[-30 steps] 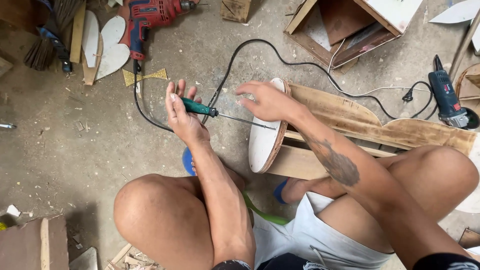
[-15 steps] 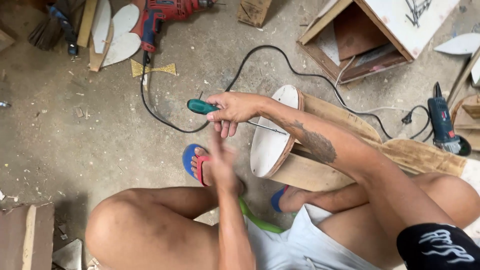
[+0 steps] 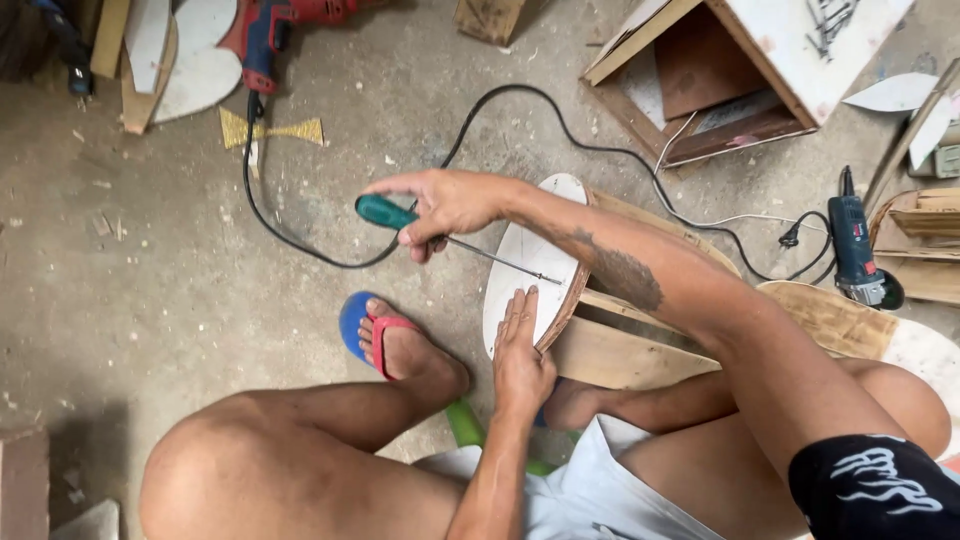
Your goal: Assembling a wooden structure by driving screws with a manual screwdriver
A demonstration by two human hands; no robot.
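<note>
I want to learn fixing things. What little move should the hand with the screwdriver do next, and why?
Probably turn the screwdriver while pushing gently. Its tip already meets the white round panel, the right hand holds the green handle, and the left hand lies flat on the panel, bracing it.

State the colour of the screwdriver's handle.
The screwdriver handle is teal green, held in the right hand; the head view shows it.
</note>
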